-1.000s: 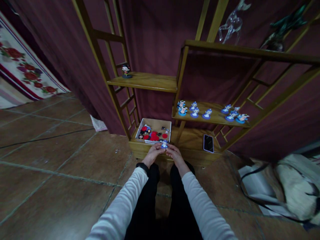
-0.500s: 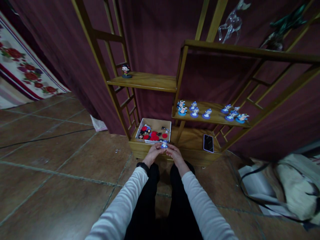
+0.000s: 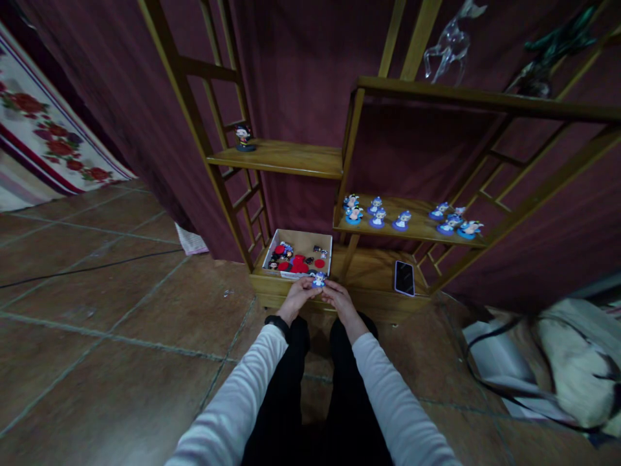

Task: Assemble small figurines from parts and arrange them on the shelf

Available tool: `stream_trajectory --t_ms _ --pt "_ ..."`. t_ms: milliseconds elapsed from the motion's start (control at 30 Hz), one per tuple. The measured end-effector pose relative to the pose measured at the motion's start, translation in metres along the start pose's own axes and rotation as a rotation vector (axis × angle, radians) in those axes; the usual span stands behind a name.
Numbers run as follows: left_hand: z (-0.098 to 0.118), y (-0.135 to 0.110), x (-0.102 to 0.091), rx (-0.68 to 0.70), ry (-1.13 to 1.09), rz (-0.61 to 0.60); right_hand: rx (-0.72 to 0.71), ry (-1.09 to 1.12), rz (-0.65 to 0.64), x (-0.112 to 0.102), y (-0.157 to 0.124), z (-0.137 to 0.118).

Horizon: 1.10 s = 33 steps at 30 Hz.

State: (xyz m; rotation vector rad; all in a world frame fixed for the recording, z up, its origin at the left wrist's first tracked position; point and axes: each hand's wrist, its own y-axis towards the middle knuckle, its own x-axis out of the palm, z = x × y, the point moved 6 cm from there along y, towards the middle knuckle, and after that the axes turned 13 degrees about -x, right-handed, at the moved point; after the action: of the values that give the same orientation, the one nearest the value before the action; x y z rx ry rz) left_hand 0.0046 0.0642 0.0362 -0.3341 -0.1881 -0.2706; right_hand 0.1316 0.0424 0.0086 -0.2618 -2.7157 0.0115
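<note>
Small blue-and-white round-footed figurine [image 3: 319, 279]: upright, long axis vertical, front seemingly toward near side. Left hand [image 3: 299, 296] and right hand [image 3: 338, 298] both grasping it low, beside near right corner of shallow rectangular cardboard box [image 3: 306, 241].

I record the box [image 3: 306, 241] on the cabinet [image 3: 365, 273], toys [image 3: 299, 264] inside. Before the box: a figurine [image 3: 319, 279] between my left hand [image 3: 299, 297] and right hand [image 3: 340, 299]. Right of the box: a phone [image 3: 404, 278]. Above and right of the box: more figures [image 3: 402, 221] on a shelf [image 3: 421, 226].
</note>
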Motion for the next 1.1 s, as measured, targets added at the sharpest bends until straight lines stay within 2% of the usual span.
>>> stream_trajectory --t_ms 533,833,1100 --pt "-0.0041 0.0054 -0.0032 0.051 0.037 0.063 -0.024 0.016 0.004 0.0027 -0.0035 -0.0064" --pt "-0.0048 0.0042 0.0042 0.015 0.031 -0.025 -0.042 0.09 0.019 0.0014 -0.0024 -0.0052" --pt "-0.0043 0.0059 -0.0005 0.066 0.023 0.04 -0.045 0.079 0.022 0.0019 -0.0039 -0.0056"
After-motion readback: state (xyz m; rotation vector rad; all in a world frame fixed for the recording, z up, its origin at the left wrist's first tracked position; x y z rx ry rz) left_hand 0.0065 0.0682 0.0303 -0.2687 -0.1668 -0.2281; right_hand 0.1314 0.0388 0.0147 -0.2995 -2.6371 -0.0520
